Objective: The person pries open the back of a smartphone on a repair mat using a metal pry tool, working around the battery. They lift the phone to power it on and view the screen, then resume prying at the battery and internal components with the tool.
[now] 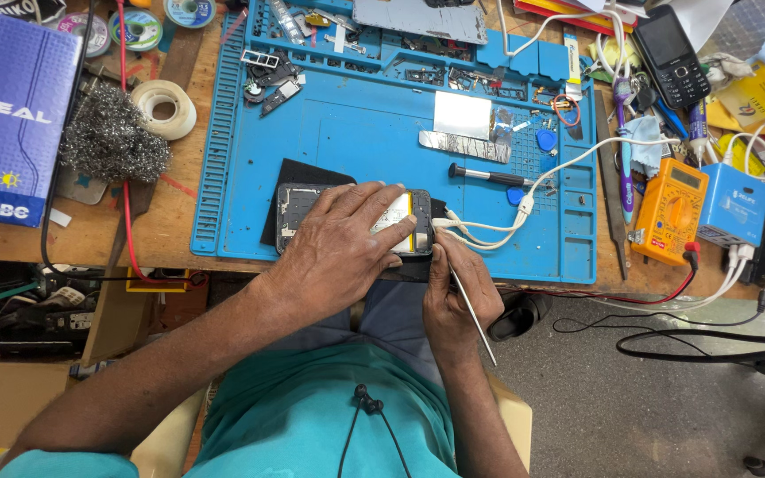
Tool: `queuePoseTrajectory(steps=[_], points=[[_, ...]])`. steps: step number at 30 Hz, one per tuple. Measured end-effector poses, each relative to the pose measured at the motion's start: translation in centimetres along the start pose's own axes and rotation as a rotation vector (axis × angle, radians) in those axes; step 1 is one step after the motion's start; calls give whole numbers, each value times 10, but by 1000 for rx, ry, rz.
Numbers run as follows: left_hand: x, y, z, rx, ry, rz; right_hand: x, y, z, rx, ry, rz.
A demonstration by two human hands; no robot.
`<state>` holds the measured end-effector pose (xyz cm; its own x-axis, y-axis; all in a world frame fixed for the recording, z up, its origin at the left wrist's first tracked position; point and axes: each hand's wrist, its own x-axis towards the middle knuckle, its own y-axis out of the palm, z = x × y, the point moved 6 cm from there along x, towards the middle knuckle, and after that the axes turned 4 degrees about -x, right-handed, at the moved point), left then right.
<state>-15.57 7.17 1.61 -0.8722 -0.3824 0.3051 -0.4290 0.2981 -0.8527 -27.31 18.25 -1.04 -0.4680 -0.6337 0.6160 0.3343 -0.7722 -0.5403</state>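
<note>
An opened phone (298, 205) with its back off lies near the front edge of a blue work mat (356, 133). My left hand (343, 243) lies flat over it and presses it down, hiding most of its inside. My right hand (458, 288) sits at the phone's right end and grips thin metal tweezers (475, 320), their long end pointing back toward me. A white cable (560, 168) plugs into the phone's right end beside my right fingers.
A small screwdriver (489, 176), a metal strip (464, 146) and several loose parts lie on the mat. At right stand an orange multimeter (670, 211), a blue charger box (734, 205) and a black keypad phone (670, 55). Steel wool (115, 134) and tape rolls (166, 106) lie at left.
</note>
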Motion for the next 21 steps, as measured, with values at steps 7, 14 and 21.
queuePoseTrajectory(steps=[7,14,21], points=[[-2,-5,-1,0,2,-25,0,1,-2,108,43,-13],[7,-11,1,-81,-4,-58,-2,-3,-13,422,207,-23],[27,-10,-2,-106,68,-96,0,-12,0,115,66,-1]])
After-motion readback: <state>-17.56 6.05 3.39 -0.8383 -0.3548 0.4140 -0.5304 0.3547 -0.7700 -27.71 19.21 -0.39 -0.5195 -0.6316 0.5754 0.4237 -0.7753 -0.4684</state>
